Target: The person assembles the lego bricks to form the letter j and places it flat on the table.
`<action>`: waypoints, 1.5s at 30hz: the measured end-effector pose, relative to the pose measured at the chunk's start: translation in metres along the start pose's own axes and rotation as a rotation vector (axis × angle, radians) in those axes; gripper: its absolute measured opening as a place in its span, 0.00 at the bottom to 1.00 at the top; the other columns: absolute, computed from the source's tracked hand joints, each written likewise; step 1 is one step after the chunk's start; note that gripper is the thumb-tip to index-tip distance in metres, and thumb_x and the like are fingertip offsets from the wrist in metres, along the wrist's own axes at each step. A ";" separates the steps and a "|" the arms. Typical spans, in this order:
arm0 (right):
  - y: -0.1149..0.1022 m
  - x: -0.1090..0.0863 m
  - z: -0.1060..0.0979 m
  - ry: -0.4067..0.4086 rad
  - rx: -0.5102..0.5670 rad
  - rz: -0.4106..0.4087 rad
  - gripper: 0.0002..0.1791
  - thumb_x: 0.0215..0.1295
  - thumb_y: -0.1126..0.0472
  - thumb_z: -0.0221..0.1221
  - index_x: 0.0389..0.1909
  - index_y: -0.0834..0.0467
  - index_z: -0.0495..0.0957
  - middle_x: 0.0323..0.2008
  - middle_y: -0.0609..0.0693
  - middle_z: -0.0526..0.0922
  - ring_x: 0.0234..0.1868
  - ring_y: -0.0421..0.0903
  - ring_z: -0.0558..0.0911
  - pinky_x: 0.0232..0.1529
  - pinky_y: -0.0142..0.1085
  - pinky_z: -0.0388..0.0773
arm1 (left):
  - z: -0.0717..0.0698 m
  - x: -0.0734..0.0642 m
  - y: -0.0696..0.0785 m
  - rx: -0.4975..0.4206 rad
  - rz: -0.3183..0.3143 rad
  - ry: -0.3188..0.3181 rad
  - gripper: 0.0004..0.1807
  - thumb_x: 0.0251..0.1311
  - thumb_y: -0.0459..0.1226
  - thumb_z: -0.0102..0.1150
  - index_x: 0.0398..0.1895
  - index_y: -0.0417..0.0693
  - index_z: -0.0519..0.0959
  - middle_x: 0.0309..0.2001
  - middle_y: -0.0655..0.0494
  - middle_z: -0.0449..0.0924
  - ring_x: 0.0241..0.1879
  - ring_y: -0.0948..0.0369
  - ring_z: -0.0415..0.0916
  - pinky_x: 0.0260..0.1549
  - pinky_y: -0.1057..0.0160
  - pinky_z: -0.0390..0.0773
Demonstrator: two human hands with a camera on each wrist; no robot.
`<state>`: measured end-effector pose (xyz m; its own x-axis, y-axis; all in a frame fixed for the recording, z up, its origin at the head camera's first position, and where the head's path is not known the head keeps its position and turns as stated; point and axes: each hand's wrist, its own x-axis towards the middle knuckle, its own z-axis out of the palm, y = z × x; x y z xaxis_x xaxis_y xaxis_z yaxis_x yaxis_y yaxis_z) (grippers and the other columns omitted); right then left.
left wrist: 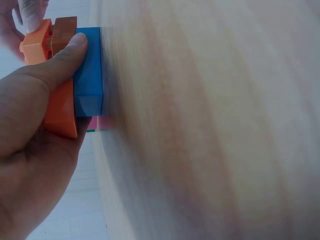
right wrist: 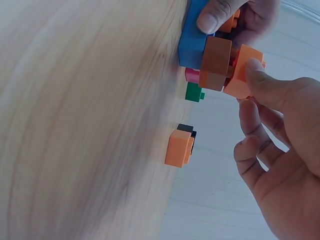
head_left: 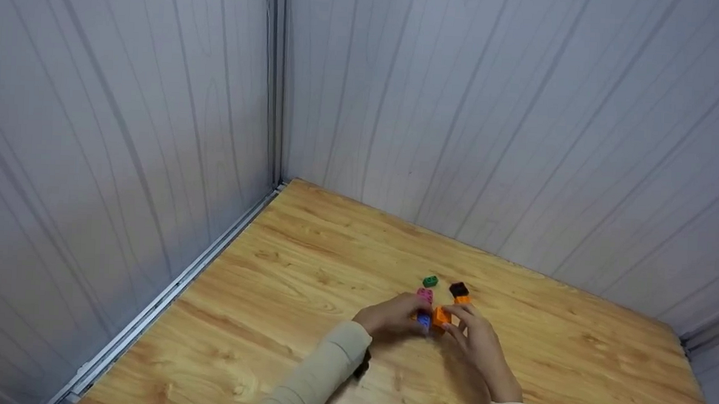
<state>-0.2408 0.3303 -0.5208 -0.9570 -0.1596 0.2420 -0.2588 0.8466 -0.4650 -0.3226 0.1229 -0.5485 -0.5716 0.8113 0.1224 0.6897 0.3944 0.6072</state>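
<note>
My left hand (head_left: 396, 313) grips a blue brick (left wrist: 90, 95) and an orange brick (left wrist: 61, 110) stacked on it, the thumb laid over the blue side. A brown brick (right wrist: 216, 62) sits at the end of this stack and overhangs the blue one. Between thumb and fingers, my right hand (head_left: 478, 341) pinches a second orange brick (right wrist: 239, 75) over the brown brick's studs. In the right wrist view a narrow gap shows between those two. Part of the stack is hidden behind the left hand in the head view.
Just beyond the hands on the wooden table (head_left: 258, 307) lie a pink brick (head_left: 425, 295) and a small green brick (head_left: 430, 281). Right of them stand a black brick (head_left: 459, 289) and another orange brick (head_left: 462, 299) side by side. Pale panel walls (head_left: 460, 109) close off the table's back and left.
</note>
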 end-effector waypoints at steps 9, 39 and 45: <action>-0.001 -0.001 0.000 0.032 -0.030 -0.034 0.16 0.64 0.63 0.68 0.53 0.53 0.85 0.50 0.48 0.85 0.29 0.33 0.74 0.26 0.28 0.69 | 0.000 0.002 0.001 -0.006 -0.006 0.005 0.18 0.67 0.41 0.66 0.58 0.47 0.82 0.56 0.54 0.85 0.55 0.61 0.80 0.59 0.68 0.77; -0.003 -0.002 0.007 0.054 -0.125 -0.016 0.16 0.62 0.59 0.70 0.51 0.50 0.87 0.48 0.47 0.86 0.27 0.32 0.72 0.25 0.27 0.67 | 0.001 0.000 0.001 -0.015 -0.007 0.003 0.18 0.67 0.40 0.66 0.57 0.46 0.82 0.54 0.53 0.85 0.51 0.62 0.80 0.54 0.70 0.76; -0.001 -0.002 0.008 0.047 -0.077 0.007 0.17 0.63 0.61 0.69 0.52 0.50 0.87 0.50 0.47 0.86 0.28 0.32 0.75 0.27 0.28 0.70 | 0.000 0.000 0.003 0.000 -0.013 0.003 0.18 0.67 0.41 0.66 0.57 0.47 0.81 0.54 0.53 0.84 0.50 0.61 0.79 0.53 0.69 0.77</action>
<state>-0.2393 0.3260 -0.5277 -0.9512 -0.1310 0.2795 -0.2395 0.8845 -0.4003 -0.3208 0.1242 -0.5473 -0.5824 0.8045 0.1170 0.6819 0.4051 0.6091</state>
